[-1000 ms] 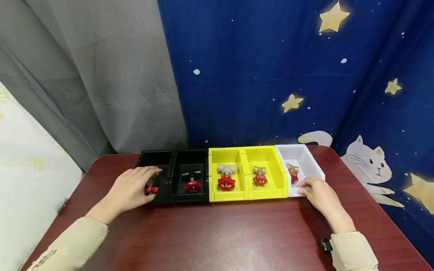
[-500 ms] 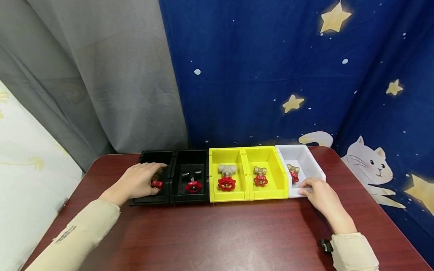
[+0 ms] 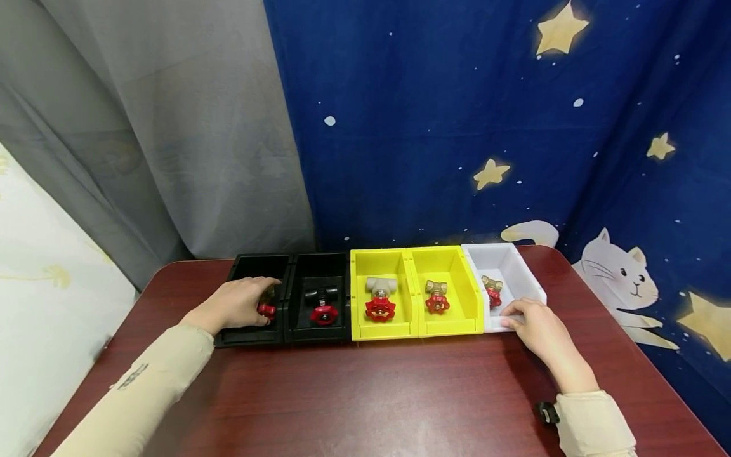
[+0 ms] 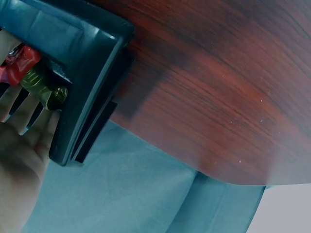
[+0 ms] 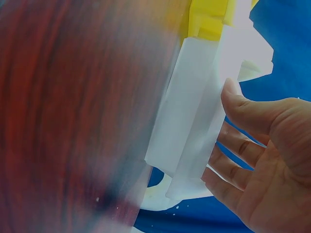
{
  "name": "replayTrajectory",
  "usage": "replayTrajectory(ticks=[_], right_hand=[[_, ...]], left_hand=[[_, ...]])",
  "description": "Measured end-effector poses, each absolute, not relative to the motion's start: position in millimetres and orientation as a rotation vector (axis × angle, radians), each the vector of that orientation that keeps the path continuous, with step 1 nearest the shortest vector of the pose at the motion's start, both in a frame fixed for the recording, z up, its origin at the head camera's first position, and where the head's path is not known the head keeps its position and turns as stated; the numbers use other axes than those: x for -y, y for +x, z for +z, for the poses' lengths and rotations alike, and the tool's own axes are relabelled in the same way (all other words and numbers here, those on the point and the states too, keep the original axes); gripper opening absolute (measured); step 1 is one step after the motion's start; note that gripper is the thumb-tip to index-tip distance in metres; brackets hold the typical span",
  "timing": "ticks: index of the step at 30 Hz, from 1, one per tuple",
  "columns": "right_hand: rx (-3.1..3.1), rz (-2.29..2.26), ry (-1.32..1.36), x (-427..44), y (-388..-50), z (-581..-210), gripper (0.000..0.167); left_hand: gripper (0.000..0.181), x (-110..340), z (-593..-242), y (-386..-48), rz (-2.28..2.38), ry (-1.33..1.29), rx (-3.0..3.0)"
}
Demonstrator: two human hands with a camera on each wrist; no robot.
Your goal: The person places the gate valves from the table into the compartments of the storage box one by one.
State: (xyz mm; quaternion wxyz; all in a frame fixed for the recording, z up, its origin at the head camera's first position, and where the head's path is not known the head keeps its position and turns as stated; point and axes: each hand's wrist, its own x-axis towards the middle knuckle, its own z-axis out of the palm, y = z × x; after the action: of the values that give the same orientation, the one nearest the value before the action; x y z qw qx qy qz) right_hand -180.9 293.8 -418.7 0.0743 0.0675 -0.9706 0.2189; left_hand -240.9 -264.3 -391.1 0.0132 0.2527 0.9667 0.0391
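Observation:
In the head view my left hand reaches into the leftmost black bin. Its fingers and thumb grip a brass gate valve with a red handwheel, partly covered by the hand. The left wrist view shows the valve's brass body just inside the bin wall. Over at the far right, my right hand rests at the front right corner of the white bin, fingers relaxed. Another brass valve with a red wheel lies in that bin, apart from the fingers.
A second black bin holds a black valve. Two yellow bins stand beside it; one has a grey-bodied valve, the other a brass valve. The row sits near the back of a reddish-brown table, before curtains.
My left hand has shifted to the right within the leftmost black bin, carrying the valve along toward the bin's right wall. The right hand has stayed in place.

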Motion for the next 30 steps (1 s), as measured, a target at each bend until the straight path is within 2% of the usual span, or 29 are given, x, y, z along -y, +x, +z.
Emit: replayTrajectory(ticks=[30], right_hand=[[2.92,0.666,0.203,-294.9,-183.6,-419.8,0.009]], left_hand=[[0.063,266.8,-403.9,-240.7,0.114,0.729,-2.985]])
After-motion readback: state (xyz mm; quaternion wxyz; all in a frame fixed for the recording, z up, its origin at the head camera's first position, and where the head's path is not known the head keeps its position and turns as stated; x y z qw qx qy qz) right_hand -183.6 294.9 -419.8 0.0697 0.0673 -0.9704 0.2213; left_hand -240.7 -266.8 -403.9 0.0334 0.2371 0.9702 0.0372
